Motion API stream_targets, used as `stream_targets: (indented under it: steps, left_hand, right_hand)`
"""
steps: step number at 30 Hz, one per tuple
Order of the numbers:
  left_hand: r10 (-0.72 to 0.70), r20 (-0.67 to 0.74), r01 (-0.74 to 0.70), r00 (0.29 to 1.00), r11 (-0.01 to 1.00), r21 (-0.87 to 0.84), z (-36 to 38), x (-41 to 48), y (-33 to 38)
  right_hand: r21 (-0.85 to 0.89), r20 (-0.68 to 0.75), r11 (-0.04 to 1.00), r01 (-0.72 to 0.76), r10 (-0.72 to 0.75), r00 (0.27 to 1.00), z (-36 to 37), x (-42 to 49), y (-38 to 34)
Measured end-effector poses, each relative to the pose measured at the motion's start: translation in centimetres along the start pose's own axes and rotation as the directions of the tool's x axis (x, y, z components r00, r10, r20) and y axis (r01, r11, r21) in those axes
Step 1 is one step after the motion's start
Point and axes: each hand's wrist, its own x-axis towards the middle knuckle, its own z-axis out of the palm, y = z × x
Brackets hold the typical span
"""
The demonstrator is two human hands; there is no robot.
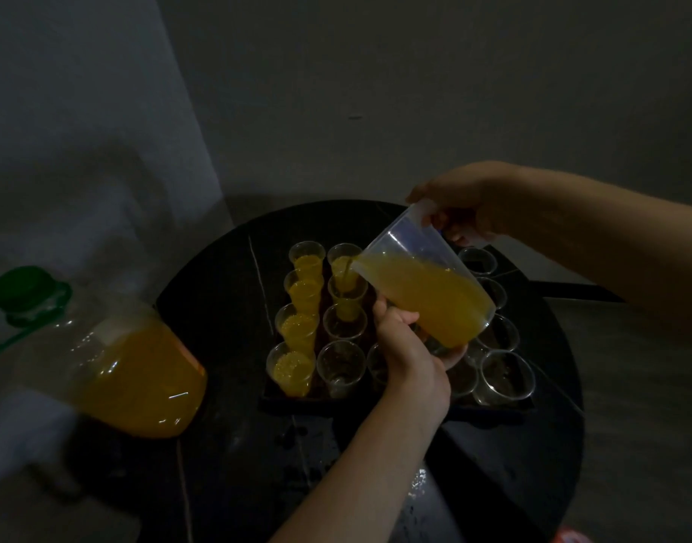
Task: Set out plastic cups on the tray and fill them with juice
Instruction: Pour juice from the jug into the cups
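A person tips a clear measuring jug (426, 284) of orange juice over the tray (289, 403) of plastic cups on a dark round desk (238, 464). The right hand (462, 205) has its fingers curled round the handle, while the left hand (407, 346) cups the base from below. The jug's long axis slants from the base down to the spout at far left, where a thin stream drops into a second-column cup (346, 303). The next empty cup (344, 325) stands just nearer the person, closest to the left hand.

Orange-yellow juice (426, 291) fills a clear jug (415, 244). The bottle (140, 378) has a green cap (21, 288). The bench (227, 444) is black with pale veins.
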Motion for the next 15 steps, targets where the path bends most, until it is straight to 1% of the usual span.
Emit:
stream_targets:
  steps: [7, 11, 15]
  left_hand:
    - [-0.001, 0.011, 0.001, 1.0, 1.0, -0.002, -0.04, 0.04, -0.09]
    - [-0.015, 0.007, 0.015, 1.0, 1.0, -0.006, 0.01, 0.06, -0.01]
    - [-0.016, 0.004, 0.016, 1.0, 1.0, -0.017, 0.08, -0.03, 0.08]
  right_hand:
    - [-0.011, 0.011, 0.999, -0.038, 0.038, 0.999, -0.13, 0.32, -0.32]
    - [-0.047, 0.001, 0.999, -0.021, 0.021, 1.0, -0.18, 0.21, -0.28]
    - [-0.027, 0.009, 1.0, -0.016, 0.016, 1.0, -0.19, -0.06, -0.42]
